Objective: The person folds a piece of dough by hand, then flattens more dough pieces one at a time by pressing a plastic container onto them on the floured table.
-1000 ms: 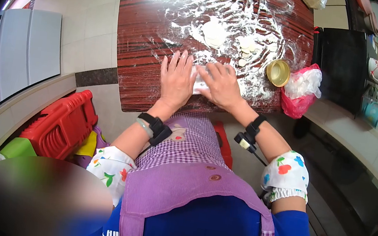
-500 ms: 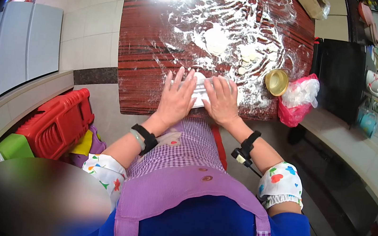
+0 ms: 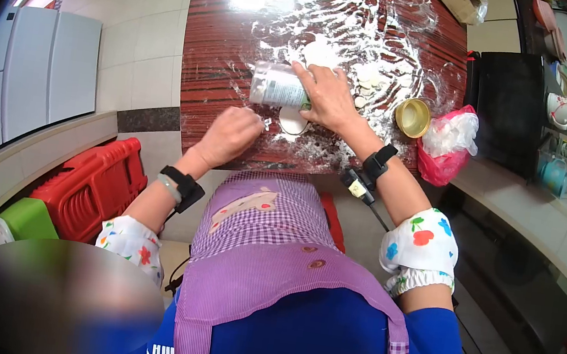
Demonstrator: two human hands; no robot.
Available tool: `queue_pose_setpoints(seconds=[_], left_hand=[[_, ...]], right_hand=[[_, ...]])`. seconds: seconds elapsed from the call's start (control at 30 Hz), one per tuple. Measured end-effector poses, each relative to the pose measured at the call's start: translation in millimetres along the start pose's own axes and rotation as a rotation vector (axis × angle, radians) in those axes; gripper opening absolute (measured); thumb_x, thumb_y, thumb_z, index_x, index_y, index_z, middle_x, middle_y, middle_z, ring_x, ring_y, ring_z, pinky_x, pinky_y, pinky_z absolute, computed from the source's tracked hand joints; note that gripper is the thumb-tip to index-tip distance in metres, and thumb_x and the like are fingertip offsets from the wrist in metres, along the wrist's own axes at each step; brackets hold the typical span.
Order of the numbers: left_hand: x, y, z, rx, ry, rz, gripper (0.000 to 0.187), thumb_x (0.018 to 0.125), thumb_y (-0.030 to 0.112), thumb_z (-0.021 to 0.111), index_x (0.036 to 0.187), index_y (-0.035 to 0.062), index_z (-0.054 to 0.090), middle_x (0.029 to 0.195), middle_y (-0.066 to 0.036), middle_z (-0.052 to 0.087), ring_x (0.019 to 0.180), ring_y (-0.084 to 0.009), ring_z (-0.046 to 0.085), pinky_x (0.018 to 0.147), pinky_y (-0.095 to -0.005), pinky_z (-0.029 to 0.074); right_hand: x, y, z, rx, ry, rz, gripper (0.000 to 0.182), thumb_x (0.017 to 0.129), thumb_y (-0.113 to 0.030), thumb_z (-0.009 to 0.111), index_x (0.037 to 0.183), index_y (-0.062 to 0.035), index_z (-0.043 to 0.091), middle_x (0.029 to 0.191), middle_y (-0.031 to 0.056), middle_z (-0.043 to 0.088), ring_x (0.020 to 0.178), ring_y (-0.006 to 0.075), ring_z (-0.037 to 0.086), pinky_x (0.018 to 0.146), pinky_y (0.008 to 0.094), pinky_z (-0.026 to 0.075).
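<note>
My right hand (image 3: 328, 98) grips the bottle (image 3: 278, 95) lying sideways, base pointing left; left hand (image 3: 230, 136) curled beside the dough round (image 3: 292, 121).

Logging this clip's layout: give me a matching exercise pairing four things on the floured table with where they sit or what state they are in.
Things:
1. can
2. flattened dough disc
3. yellow bowl
4. pink bag

Places or states:
A. at the table's right edge
B. on its side under the right hand
C. between the right hand and the bag
D. just right of the left hand

Pairs: 1-B, 2-D, 3-C, 4-A
</note>
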State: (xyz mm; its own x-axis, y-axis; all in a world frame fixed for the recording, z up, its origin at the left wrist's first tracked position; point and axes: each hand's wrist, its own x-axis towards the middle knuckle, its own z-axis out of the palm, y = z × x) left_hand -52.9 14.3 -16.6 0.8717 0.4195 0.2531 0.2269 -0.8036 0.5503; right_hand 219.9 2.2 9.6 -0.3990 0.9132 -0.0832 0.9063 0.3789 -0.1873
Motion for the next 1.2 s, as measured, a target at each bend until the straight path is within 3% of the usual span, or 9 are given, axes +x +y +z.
queue_pose_setpoints(seconds=[0.13,0.23,0.4,0.6,0.67,0.73,0.93,1.0,1.2], left_hand=[[14,1,38,0.313,-0.181,0.082,0.043,0.09,0.017,0.059,0.132,0.0085,0.054,0.133,-0.007,0.053,0.13,-0.0248,0.044,0.11,-0.0454,0.032],[15,5,56,0.323,-0.217,0.025,0.049,0.092,0.022,0.058,0.139,0.0117,0.048,0.137,-0.005,0.05,0.129,-0.0242,0.043,0.113,-0.0452,0.027],[13,21,70,0.326,-0.127,-0.065,0.05,0.092,0.026,0.059,0.138,0.0117,0.048,0.134,-0.007,0.051,0.124,-0.0243,0.044,0.11,-0.0455,0.03],[-2,34,19,0.065,0.07,-0.126,0.037,0.082,0.005,0.063,0.119,0.0056,0.059,0.11,-0.008,0.06,0.106,-0.028,0.055,0.093,-0.0442,0.036],[0,33,10,0.123,0.388,-0.279,0.035,0.083,0.004,0.061,0.117,0.0045,0.058,0.11,-0.009,0.059,0.107,-0.0287,0.055,0.09,-0.0441,0.037],[17,38,10,0.126,0.406,-0.327,0.033,0.084,0.005,0.06,0.117,0.0033,0.058,0.114,-0.011,0.059,0.113,-0.031,0.053,0.096,-0.0467,0.036],[67,30,48,0.227,0.153,-0.356,0.041,0.091,0.018,0.057,0.129,0.0039,0.055,0.14,-0.014,0.049,0.134,-0.0361,0.038,0.114,-0.0557,0.024],[91,7,53,0.326,0.162,-0.45,0.043,0.093,0.021,0.053,0.133,0.004,0.053,0.148,-0.013,0.042,0.139,-0.0389,0.032,0.114,-0.0595,0.021],[148,-47,37,0.461,0.383,-0.434,0.038,0.094,0.018,0.052,0.129,0.0041,0.055,0.134,-0.016,0.053,0.133,-0.0382,0.04,0.11,-0.0577,0.028]], right_hand=[[-17,13,-1,0.265,-0.05,0.366,0.097,0.063,-0.04,0.081,0.142,-0.0045,0.038,0.114,0.0199,0.058,0.109,0.0331,0.058,0.097,0.0445,0.044],[-45,17,0,0.425,0.254,0.588,0.097,0.063,-0.04,0.082,0.14,-0.0015,0.037,0.107,0.0207,0.058,0.1,0.0363,0.058,0.084,0.047,0.049],[-73,-11,0,0.282,0.216,0.569,0.101,0.062,-0.038,0.084,0.142,-0.0011,0.034,0.111,0.0204,0.055,0.104,0.0342,0.056,0.088,0.0466,0.044],[-77,-50,3,0.107,0.195,0.257,0.1,0.061,-0.025,0.087,0.146,-0.0105,0.036,0.115,0.0146,0.049,0.104,0.0304,0.05,0.087,0.0437,0.038],[-75,-54,3,0.113,0.147,0.253,0.101,0.06,-0.023,0.087,0.147,-0.0147,0.037,0.117,0.0139,0.048,0.106,0.0293,0.049,0.087,0.0427,0.037],[-72,-55,2,0.084,0.068,0.168,0.1,0.061,-0.023,0.087,0.147,-0.0148,0.037,0.12,0.0144,0.048,0.108,0.0289,0.048,0.088,0.0431,0.037],[-59,-45,10,0.022,0.159,0.128,0.077,0.077,-0.05,0.072,0.138,-0.0125,0.046,0.113,0.012,0.053,0.104,0.028,0.052,0.087,0.0443,0.038],[-36,-23,8,0.111,-0.043,0.218,0.064,0.082,-0.055,0.065,0.127,-0.0096,0.055,0.108,0.0133,0.06,0.1,0.0266,0.058,0.084,0.0442,0.041],[8,33,-9,0.042,-0.173,0.398,0.067,0.086,-0.063,0.056,0.124,-0.0078,0.059,0.099,0.0126,0.066,0.096,0.0233,0.06,0.078,0.041,0.039]])
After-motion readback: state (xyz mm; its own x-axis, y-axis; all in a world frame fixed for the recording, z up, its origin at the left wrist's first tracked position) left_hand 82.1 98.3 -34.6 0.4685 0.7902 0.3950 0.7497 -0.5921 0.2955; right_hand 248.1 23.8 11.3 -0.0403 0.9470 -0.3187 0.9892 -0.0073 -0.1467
